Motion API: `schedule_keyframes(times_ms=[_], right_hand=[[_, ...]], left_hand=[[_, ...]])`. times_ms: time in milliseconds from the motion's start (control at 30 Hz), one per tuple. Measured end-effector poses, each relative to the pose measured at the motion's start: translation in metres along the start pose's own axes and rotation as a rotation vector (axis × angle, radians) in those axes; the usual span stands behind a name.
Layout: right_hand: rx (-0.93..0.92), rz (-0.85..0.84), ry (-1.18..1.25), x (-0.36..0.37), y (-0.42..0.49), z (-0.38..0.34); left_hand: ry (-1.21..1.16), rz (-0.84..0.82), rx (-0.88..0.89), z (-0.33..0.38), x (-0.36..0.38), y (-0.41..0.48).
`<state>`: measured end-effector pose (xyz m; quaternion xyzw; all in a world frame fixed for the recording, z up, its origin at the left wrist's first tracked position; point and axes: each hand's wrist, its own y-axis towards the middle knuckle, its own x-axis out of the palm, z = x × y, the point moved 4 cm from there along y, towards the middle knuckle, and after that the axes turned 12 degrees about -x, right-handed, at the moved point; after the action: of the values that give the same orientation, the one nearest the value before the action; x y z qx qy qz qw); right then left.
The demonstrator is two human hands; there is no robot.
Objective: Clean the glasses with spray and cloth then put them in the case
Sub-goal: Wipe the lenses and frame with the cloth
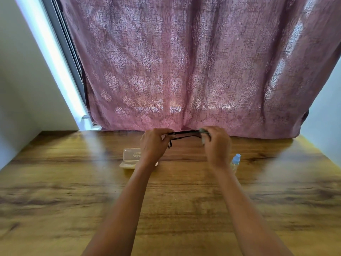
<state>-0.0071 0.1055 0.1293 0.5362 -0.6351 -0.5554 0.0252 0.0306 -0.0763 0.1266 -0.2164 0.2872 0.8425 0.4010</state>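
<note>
Black-framed glasses are held up above the far part of the wooden table, between both hands. My left hand grips their left end. My right hand pinches a small grey-green cloth around their right end. An open clear plastic glasses case lies on the table below my left hand, partly hidden by my wrist. A small spray bottle with a blue cap stands upright just right of my right wrist.
A pink patterned curtain hangs along the table's far edge, right behind the hands. A window frame and white wall stand at the left, another wall at the right.
</note>
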Motion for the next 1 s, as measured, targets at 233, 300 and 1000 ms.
schedule_keyframes(times_ms=[233, 300, 1000], right_hand=[[-0.001, -0.011, -0.012, -0.004, 0.003, -0.006], [-0.092, -0.053, 0.023, 0.006, 0.002, -0.024], [0.465, 0.093, 0.170, -0.008, -0.014, 0.053]], left_hand=[[-0.001, -0.002, 0.015, 0.008, 0.005, -0.002], [0.013, -0.020, 0.013, 0.008, 0.008, -0.001], [-0.151, -0.102, -0.108, -0.016, -0.015, 0.032]])
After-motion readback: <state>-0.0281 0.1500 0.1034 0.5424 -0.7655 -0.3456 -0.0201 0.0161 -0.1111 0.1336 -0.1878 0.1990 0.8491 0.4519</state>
